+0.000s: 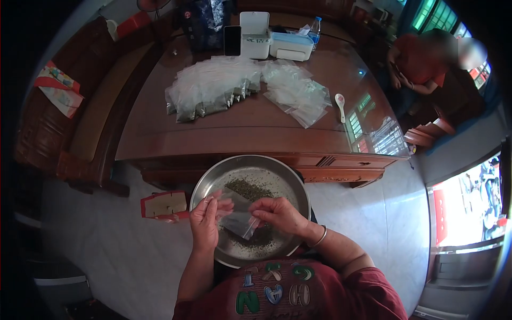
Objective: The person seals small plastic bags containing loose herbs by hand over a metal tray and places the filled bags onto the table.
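Over a round metal basin (290, 181), both hands hold one clear plastic zip bag (239, 223). My left hand (207, 213) pinches its left side, with the fingers closed on the film. At the right edge, my right hand (280, 214) grips the bag between thumb and fingers; a bangle circles that wrist. The bag looks flat, and I see no contents in it. Beneath lie dried green herb bits (248, 188), heaped toward the far side of the basin and scattered across its bottom. The bag and hands hide part of them.
On the wooden table (224, 138) lie filled bags (213, 88), more clear bags (298, 90) and a white spoon (341, 108). Boxes (255, 42), a phone (232, 41) and a bottle (316, 31) stand behind. A red box (164, 206) is on the floor. Another person (418, 64) sits at right.
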The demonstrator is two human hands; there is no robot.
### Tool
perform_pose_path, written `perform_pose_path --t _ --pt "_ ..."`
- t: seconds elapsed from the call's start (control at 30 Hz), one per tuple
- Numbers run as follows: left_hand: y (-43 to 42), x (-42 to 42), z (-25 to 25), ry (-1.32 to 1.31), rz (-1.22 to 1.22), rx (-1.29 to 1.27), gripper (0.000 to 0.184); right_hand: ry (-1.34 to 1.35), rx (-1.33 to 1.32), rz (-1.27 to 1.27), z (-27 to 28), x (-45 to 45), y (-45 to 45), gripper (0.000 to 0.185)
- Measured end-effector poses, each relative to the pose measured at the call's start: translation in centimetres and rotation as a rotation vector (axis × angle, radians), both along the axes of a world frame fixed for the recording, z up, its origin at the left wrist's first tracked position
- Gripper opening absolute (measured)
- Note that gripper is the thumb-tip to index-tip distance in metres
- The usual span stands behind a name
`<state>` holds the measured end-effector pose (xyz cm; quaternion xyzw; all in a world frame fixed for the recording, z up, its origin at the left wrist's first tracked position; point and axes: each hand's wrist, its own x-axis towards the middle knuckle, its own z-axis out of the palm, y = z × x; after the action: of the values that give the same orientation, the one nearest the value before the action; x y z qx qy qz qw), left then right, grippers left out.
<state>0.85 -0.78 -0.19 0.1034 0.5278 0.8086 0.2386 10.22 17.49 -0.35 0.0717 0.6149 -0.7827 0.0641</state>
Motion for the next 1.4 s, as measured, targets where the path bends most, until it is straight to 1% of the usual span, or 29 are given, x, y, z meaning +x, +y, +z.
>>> perform_pose_path --t 0.1,0.23,0.3,0.4,0.47,0.5,0.57,0.6,0.73,0.93,1.07,1.1,1.4 --pt "-0.1 0.0 -0.4 0.013 -0.015 -0.048 0.029 0.035 0.075 0.013 0.6 0.0 0.6 0.013" --pt "0.0 0.1 -0.9 -0.008 0.057 -0.042 0.028 0.090 0.341 0.090 0.9 -0.4 2.3 0.013" --pt "-0.5 -0.2 -0.7 0.035 0.105 -0.066 0.027 0.075 0.344 -0.077 0.6 -0.2 4.2 0.013" --pt "-1.9 -1.0 -0.1 0.157 0.249 -0.162 0.026 0.115 0.146 -0.511 0.5 -0.7 8.1 0.014" --pt "-2.8 -1.2 -0.3 0.183 0.258 -0.195 0.026 0.084 0.070 -0.687 -0.3 -1.1 11.7 0.014" --pt "-3.3 -1.2 -0.6 0.212 0.262 -0.232 0.026 0.088 0.077 -0.689 -0.4 -1.6 13.2 0.014" --pt "-3.8 -1.2 -1.0 0.270 0.267 -0.304 0.025 0.150 -0.043 -0.898 -0.6 -2.7 16.0 0.014" --pt "-3.8 -1.1 -1.2 0.270 0.263 -0.296 0.025 0.154 -0.036 -0.902 -1.1 -3.2 17.7 0.014" --pt "-4.0 -0.5 -1.9 0.182 0.211 -0.356 0.025 0.119 0.024 -1.113 -3.6 -6.1 24.3 0.014" --pt "-4.0 -0.9 -2.4 0.156 0.182 -0.361 0.024 0.102 0.181 -1.173 -2.8 -9.1 28.8 0.016" --pt "-4.2 -1.2 -2.6 0.124 0.142 -0.396 0.023 -0.105 0.106 -1.232 -3.1 -9.6 31.0 0.018" --pt "-4.2 -1.1 -2.6 0.116 0.134 -0.398 0.023 -0.114 0.111 -1.238 -3.4 -9.3 31.2 0.018" --pt "-3.8 -1.1 -2.3 0.100 0.091 -0.401 0.022 -0.285 0.013 -1.075 -5.4 -5.1 31.2 0.022"
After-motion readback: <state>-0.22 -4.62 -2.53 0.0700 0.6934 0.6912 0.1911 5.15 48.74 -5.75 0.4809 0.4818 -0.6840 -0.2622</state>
